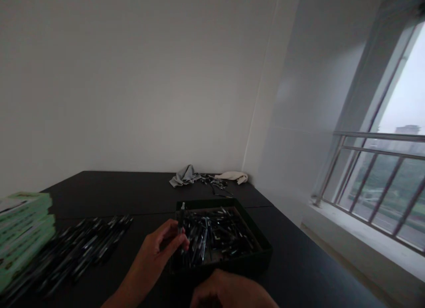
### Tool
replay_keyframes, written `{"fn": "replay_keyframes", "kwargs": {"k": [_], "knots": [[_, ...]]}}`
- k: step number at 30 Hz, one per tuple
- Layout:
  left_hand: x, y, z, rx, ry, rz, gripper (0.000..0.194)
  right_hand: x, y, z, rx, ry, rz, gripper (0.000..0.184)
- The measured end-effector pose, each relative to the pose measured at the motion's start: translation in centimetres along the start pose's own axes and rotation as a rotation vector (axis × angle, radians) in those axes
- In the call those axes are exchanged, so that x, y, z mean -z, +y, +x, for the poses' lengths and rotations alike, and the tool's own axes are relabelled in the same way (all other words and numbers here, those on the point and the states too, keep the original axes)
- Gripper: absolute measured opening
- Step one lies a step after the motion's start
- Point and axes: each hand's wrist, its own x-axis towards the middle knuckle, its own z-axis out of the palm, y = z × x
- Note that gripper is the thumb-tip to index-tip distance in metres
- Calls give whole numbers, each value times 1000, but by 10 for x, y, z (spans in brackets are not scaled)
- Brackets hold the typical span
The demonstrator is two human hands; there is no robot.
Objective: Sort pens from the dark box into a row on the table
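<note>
My left hand (159,248) pinches a dark pen (181,217) between thumb and fingers, its pale tip pointing up. It hovers at the left side of a dark green tray (265,248). In the tray lie many loose pens and pen parts (229,230), jumbled together. My right hand (229,290) is at the tray's near edge, low in the picture, with its fingers curled down and mostly hidden. Whether it holds anything cannot be seen. To the left, several dark pens (89,243) lie side by side on the black table (139,192).
A stack of light green boxes (26,237) stands at the far left. Against the back wall lie a grey cloth (185,176), a cream cloth (234,177) and a small pile of pen parts (212,181). To the right is a window with a metal railing (381,135).
</note>
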Motion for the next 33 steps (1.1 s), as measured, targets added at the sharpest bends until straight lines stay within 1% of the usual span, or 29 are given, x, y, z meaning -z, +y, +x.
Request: {"fn": "replay_keyframes", "kwargs": {"k": [1,3,4,5,6,7,8,9,10,12,13,16,19,22,24,26,28,30,31,33], "knots": [[3,1,-5,3,12,1,16,0,-3,-2,-10,127,2,21],[8,1,-16,7,36,3,16,-2,-9,-6,-30,464,-77,15],[10,1,-21,8,48,4,15,-3,-10,-6,-44,610,-157,18],[12,1,-26,10,57,4,15,-4,-11,-6,-60,697,-249,28],[13,2,-31,13,66,2,16,-7,-9,-4,-81,720,-326,39],[13,4,-35,16,74,1,16,-10,-6,-2,-107,703,-383,49],[13,6,-39,19,82,1,17,-13,-3,1,-137,678,-421,51],[13,8,-42,23,90,4,17,-16,2,4,-166,655,-447,46],[12,11,-44,26,95,8,18,-19,5,6,-191,646,-466,35],[11,17,-48,27,102,19,20,-24,10,10,-217,663,-500,16],[11,19,-49,27,102,23,21,-26,10,11,-213,674,-510,11],[10,25,-52,19,120,23,21,-28,5,10,-154,669,-520,4],[12,26,-53,7,144,13,18,-35,-2,9,-124,661,-532,4],[16,25,-51,-7,173,2,18,-47,-3,12,-92,656,-567,2],[20,25,-49,-15,195,-3,19,-58,-1,18,-40,674,-627,8],[22,24,-45,-17,211,-4,18,-71,4,27,59,748,-719,15],[24,22,-41,-14,217,-2,17,-86,8,38,216,901,-810,21],[24,19,-36,-7,215,1,16,-99,9,49,353,1067,-854,24],[25,17,-33,-2,212,3,17,-105,8,53,394,1126,-860,25],[25,13,-30,10,205,10,18,-113,6,58,433,1181,-860,27]]}}
